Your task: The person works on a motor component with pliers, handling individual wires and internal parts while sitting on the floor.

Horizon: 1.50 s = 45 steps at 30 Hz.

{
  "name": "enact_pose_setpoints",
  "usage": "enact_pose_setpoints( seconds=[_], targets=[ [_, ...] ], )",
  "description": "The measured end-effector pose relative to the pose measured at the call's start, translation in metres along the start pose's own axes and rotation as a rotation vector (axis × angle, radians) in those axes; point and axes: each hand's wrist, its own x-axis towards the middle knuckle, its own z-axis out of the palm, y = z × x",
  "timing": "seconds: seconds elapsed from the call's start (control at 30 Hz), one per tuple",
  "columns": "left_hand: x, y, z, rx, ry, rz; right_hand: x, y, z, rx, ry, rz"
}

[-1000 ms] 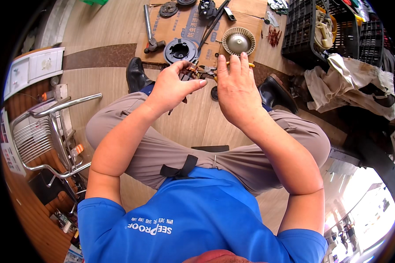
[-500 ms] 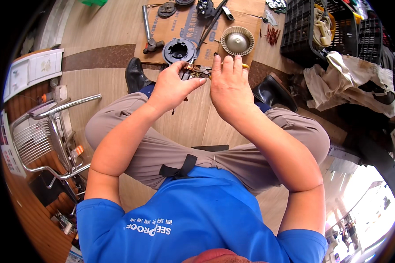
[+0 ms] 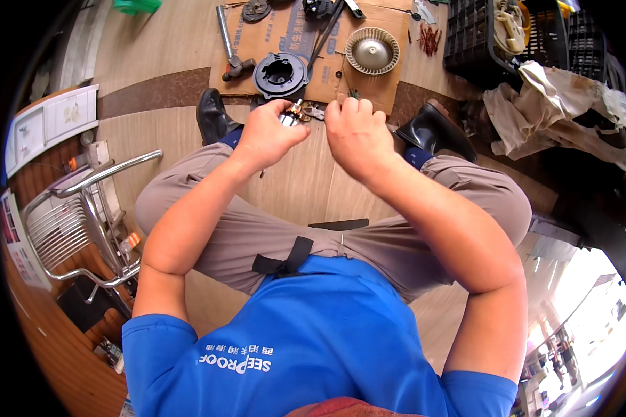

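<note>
My left hand (image 3: pixel 263 136) is curled round a small motor armature (image 3: pixel 289 119) with a silvery body and a copper-coloured end. A thin shaft sticks out of it, away from me. My right hand (image 3: pixel 359 142) is closed beside it, knuckles up. Between the hands shows the metal head of what looks like pliers (image 3: pixel 316 112), close to the armature; my right fingers hide the handles. Just beyond my left hand, a round black motor housing (image 3: pixel 281 75) with a central hole lies on cardboard. A pale finned fan wheel (image 3: pixel 373 51) lies beyond my right hand.
A hammer (image 3: pixel 229 47) lies on the left part of the cardboard sheet (image 3: pixel 271 42). Reddish wire scraps (image 3: pixel 429 40) lie on the floor near a black crate (image 3: pixel 474 45). Crumpled cloth (image 3: pixel 535 115) is at the right, a metal-framed chair (image 3: pixel 66 222) at the left.
My right hand has gone from stretched fingers to curled ones and shifted slightly left. The yellow handle beside it is out of sight now. My left hand keeps the armature.
</note>
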Motion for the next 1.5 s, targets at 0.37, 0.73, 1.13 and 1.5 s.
enact_pose_setpoints(
  seconds=[0.37, 0.73, 1.13, 1.5],
  targets=[
    [0.011, 0.017, -0.024, -0.664, -0.201, -0.103, 0.021, 0.026, -0.053, 0.498, -0.243, 0.071],
    [0.012, 0.007, -0.027, -0.849, -0.196, -0.002, 0.013, 0.021, -0.078, 0.950, -0.462, 0.091],
    [0.008, 0.013, -0.015, -0.899, -0.115, 0.106, 0.006, 0.000, -0.067, 0.360, -0.036, 0.130],
    [0.004, 0.016, -0.009, -0.801, -0.050, 0.148, 0.009, -0.004, -0.066, 0.312, -0.018, 0.133]
  ],
)
